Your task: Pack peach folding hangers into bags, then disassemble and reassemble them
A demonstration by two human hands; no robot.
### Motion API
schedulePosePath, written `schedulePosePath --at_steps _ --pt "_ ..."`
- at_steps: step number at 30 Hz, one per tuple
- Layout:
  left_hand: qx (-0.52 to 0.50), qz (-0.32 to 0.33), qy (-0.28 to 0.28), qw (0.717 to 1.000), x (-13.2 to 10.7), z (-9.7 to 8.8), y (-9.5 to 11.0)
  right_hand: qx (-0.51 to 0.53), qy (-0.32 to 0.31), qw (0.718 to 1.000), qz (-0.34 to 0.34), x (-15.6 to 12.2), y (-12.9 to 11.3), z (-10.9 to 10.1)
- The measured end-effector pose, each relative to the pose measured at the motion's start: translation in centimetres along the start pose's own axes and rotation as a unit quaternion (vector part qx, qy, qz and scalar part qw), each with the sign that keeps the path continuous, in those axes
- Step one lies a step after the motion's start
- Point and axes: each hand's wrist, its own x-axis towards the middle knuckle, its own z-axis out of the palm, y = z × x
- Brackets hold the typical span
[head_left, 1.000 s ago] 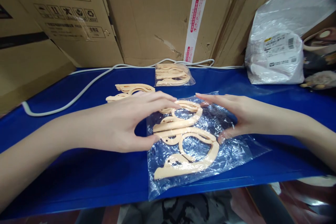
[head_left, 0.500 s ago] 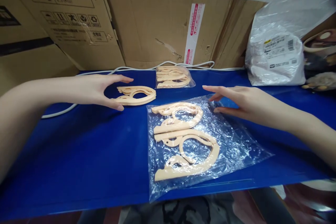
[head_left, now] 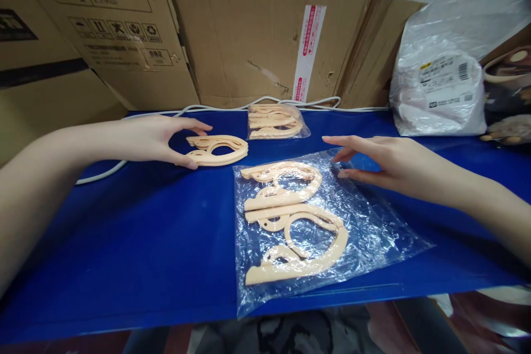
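Note:
A clear plastic bag [head_left: 365, 232] lies flat on the blue table top [head_left: 145, 243] with two peach plastic hook-shaped pieces [head_left: 290, 221] inside it. My right hand [head_left: 381, 163] rests at the bag's far right corner, fingers stretched out and fingertips on the film, holding nothing. My left hand [head_left: 157, 141] curves round the left end of a loose stack of the same peach pieces [head_left: 219, 149], thumb against its near edge and fingers over its far side.
A small sealed bag of peach pieces [head_left: 274, 120] lies at the back by a white cable [head_left: 103, 174]. Cardboard boxes [head_left: 249, 38] wall the back and left. A white labelled plastic bag [head_left: 440, 88] stands at the back right.
My left hand left the bag, went left and back, and closed round the loose pieces, now one tidy stack. My right hand shifted up to the bag's far corner.

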Motion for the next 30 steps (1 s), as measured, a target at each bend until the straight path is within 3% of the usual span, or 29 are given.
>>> schedulePosePath --at_steps 6,9,14,16,19,22,25,30 --pt "0.006 0.012 0.046 0.999 0.0 -1.1 1.0 -0.007 0.022 1.000 -0.005 0.1 0.0 -0.2" --pt "0.018 0.028 0.098 0.995 0.2 -2.3 2.3 -0.007 0.050 0.999 -0.013 0.2 -0.2 -0.2" --pt "0.038 0.007 0.218 0.975 0.8 -3.4 6.7 0.025 0.131 0.991 -0.019 0.4 -1.6 -0.1" --pt "0.010 0.042 0.261 0.964 0.9 -3.4 8.9 0.050 0.166 0.985 -0.019 0.3 -2.2 -0.2" --pt "-0.030 0.103 0.276 0.955 1.0 -3.1 11.9 0.093 0.193 0.977 -0.008 0.0 -2.9 -0.6" --pt "-0.064 0.135 0.280 0.948 0.8 -2.5 14.0 0.170 0.172 0.970 0.011 -0.4 -3.6 -1.0" --pt "-0.073 0.155 0.281 0.944 0.7 -2.0 15.1 0.284 0.104 0.952 0.055 -0.6 -4.3 -1.2" --pt "-0.076 0.160 0.270 0.946 0.6 -1.6 15.5 0.490 0.017 0.864 0.113 -0.4 -4.5 -0.7"
